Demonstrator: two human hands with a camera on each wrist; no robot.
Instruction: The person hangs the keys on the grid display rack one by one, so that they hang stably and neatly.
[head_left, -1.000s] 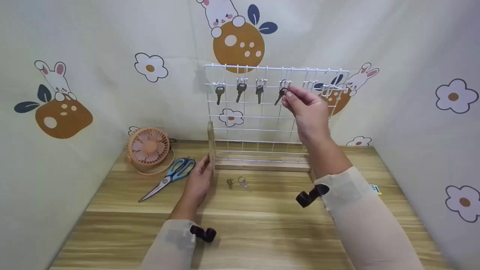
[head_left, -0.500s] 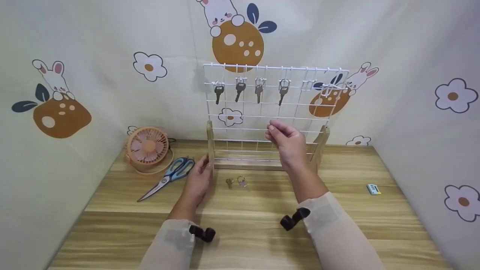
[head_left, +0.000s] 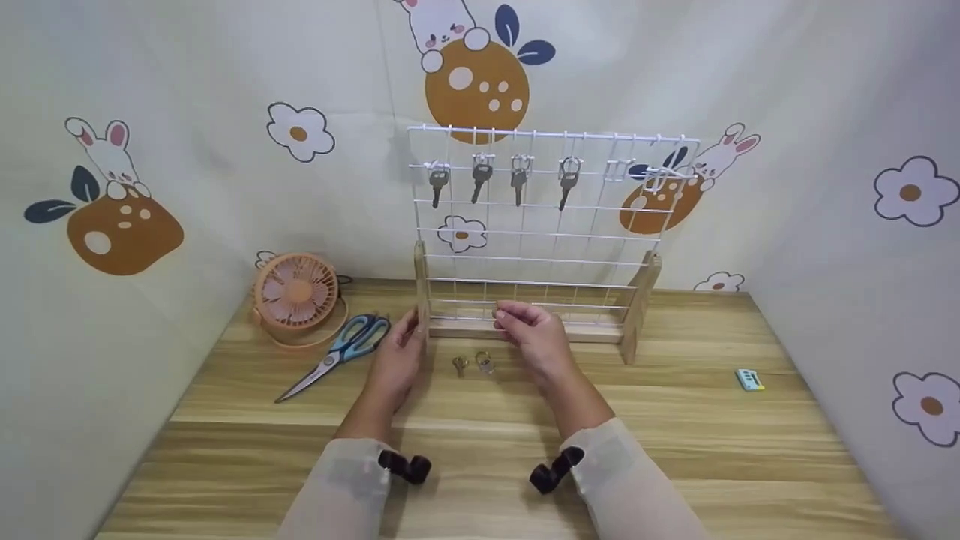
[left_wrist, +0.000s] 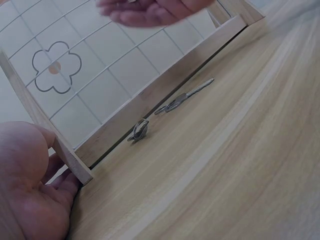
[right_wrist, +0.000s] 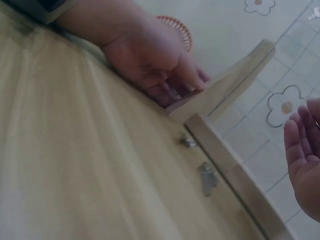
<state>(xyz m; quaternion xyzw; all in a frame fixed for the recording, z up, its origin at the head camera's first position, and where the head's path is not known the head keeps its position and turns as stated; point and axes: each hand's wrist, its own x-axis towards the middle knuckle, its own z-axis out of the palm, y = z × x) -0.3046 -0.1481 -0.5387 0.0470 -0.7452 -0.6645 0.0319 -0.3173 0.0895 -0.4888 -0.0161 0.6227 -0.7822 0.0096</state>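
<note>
A white wire grid rack (head_left: 532,259) on a wooden stand faces me, with several keys, such as the rightmost hanging key (head_left: 568,189), on its upper hooks. My left hand (head_left: 399,360) grips the left wooden leg (right_wrist: 235,80) near its foot. Just in front of the stand, my right hand (head_left: 534,341) hovers above the table, its fingers loosely bent and holding nothing that I can see. Below and left of it lie two keys with rings: a brassy key (head_left: 460,366) and a silvery key (head_left: 486,363). Both also show in the left wrist view.
Left of the rack stand an orange fan (head_left: 298,292) and blue-handled scissors (head_left: 337,356), close to my left hand. A small light-blue item (head_left: 748,379) lies at the table's right. Two hooks on the rack's right, including a white hook (head_left: 619,171), bear no key.
My right hand has let go of the fourth hanging key and come down and left, towards the two keys on the table. The left hand stays on the leg.
</note>
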